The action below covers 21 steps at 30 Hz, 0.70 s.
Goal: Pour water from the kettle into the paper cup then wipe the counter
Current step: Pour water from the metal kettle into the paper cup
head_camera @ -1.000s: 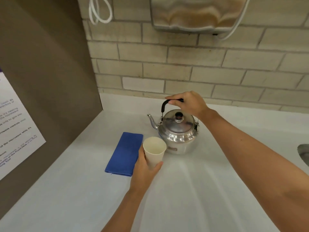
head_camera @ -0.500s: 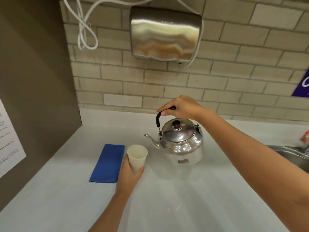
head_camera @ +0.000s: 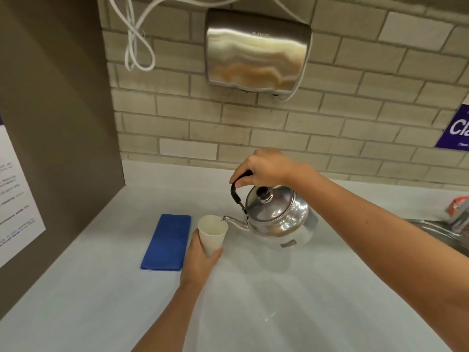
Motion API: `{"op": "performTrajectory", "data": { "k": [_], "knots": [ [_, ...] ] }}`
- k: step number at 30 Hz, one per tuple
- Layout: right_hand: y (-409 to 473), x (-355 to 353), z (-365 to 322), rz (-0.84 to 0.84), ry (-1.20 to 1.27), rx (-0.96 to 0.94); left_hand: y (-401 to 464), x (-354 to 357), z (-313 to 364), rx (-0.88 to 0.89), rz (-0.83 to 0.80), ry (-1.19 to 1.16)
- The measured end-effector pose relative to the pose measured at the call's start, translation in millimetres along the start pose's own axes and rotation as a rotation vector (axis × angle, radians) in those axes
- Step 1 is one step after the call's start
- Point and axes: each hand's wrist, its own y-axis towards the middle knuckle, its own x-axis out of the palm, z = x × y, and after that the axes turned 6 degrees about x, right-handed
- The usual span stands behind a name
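A shiny steel kettle (head_camera: 278, 219) with a black knob hangs tilted to the left above the white counter (head_camera: 291, 301). My right hand (head_camera: 266, 170) grips its black handle from above. The spout tip sits just over the rim of a white paper cup (head_camera: 212, 235). My left hand (head_camera: 199, 257) holds that cup from below and behind, just left of the kettle. Whether water is flowing is too small to tell. A folded blue cloth (head_camera: 167, 241) lies flat on the counter, left of the cup.
A steel hand dryer (head_camera: 256, 50) with a looped white cable hangs on the brick wall behind. A brown side panel (head_camera: 55, 138) with a notice walls off the left. A sink edge (head_camera: 441, 232) and a red-and-white item lie at the right.
The kettle has been lifted off the counter and tipped left, bringing its spout over the cup. The cup has stayed in my left hand, and the view has tilted upward.
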Motion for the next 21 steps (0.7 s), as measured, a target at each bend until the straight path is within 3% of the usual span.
{"op": "performTrajectory", "data": {
  "k": [21],
  "knots": [
    [10.6, -17.9, -21.5, -0.059, -0.208, -0.139, 1.9, 0.8, -5.1, 0.019, 0.008, -0.005]
  ]
}}
